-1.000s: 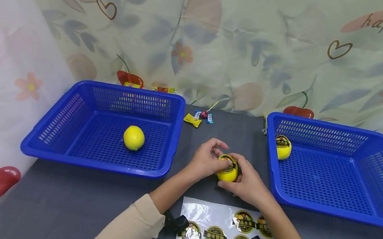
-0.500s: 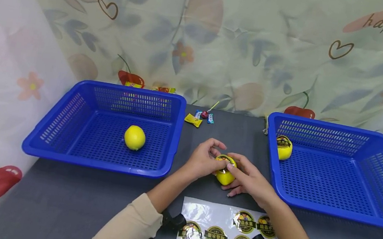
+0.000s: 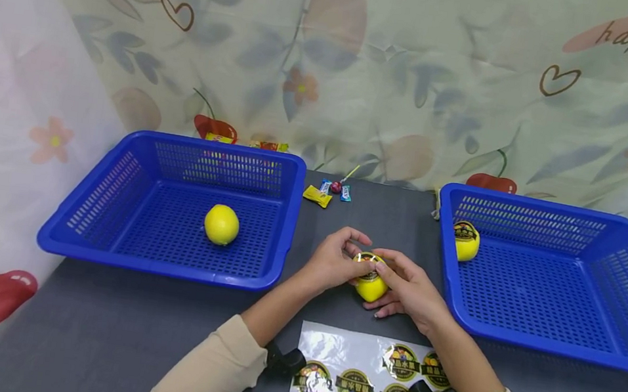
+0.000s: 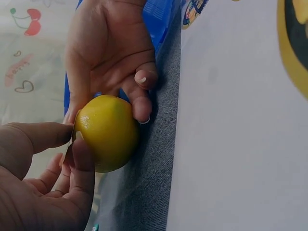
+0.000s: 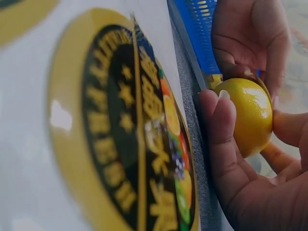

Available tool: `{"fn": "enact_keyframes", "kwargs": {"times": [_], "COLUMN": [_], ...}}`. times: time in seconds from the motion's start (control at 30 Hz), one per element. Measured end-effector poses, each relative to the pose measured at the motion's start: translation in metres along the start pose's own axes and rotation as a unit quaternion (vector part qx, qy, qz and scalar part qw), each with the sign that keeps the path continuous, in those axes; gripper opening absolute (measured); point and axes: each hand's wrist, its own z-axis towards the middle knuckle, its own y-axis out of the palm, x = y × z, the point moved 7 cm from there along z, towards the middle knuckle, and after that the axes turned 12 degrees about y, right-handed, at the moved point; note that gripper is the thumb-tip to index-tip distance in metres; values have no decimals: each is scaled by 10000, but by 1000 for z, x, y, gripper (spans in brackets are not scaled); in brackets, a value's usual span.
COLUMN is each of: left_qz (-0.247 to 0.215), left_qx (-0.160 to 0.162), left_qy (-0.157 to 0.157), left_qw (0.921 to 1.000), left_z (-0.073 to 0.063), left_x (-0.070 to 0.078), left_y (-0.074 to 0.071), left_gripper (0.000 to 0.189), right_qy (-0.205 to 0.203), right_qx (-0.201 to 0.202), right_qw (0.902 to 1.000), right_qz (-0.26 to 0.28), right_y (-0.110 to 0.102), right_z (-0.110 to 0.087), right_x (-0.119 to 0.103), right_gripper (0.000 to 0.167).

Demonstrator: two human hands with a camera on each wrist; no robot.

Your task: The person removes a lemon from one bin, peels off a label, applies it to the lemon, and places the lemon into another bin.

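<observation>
Between my two hands is a yellow lemon [image 3: 370, 289] with a round black-and-gold sticker [image 3: 367, 257] on its upper side. My left hand [image 3: 335, 262] grips the lemon from the left, its thumb lying on the sticker. From the other side my right hand [image 3: 414, 295] holds it, thumb tip near the sticker and fingers around the side and below. In the left wrist view, the lemon [image 4: 109, 137] shows its bare side, and the sticker appears edge-on by the left thumb. Below the hands lies a white sticker sheet [image 3: 350, 346] with several round stickers.
A blue basket [image 3: 161, 268] at left contains one plain lemon [image 3: 221, 225]. Another blue basket [image 3: 556, 350] at right contains a stickered lemon [image 3: 466, 244]. Wrapped candies [image 3: 316, 196] and a lollipop [image 3: 336, 187] lie at the back, before a patterned curtain [image 3: 387, 93].
The right hand has turned: its thumb has moved up from the lemon's lower side to near the sticker, and its fingers now show below. The lemon has shifted slightly left.
</observation>
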Motion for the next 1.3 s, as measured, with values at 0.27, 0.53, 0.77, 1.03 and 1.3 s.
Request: {"fn": "enact_keyframes", "kwargs": {"times": [0.27,0.53,0.77,1.03,1.3], "left_qz": [-525,-545,-255,-216,-763], "left_qx": [-270,-153,-260,-361,-593], "left_qy": [-481,-597,-538,-415,-663], "left_qw": [9971,9966,9979,9983,9931], "left_z": [-1,0,1,0,-2], "left_x": [-6,-10,-9,-12,-27], "left_y": [0,-2,-4,-5,-1], "left_gripper": [38,44,41,36,32], "right_qy": [104,87,90,155,210], "right_qx": [28,4,-16,-22,-32], "right_qw": [9999,9997,9996,9993,9991], "right_qz": [45,207,257,340,364], "right_y": [-2,-4,-5,-6,-8], "right_z": [-1,0,-1,-2,-2], "right_x": [1,3,4,5,5], "right_gripper": [51,50,49,49,48]}}
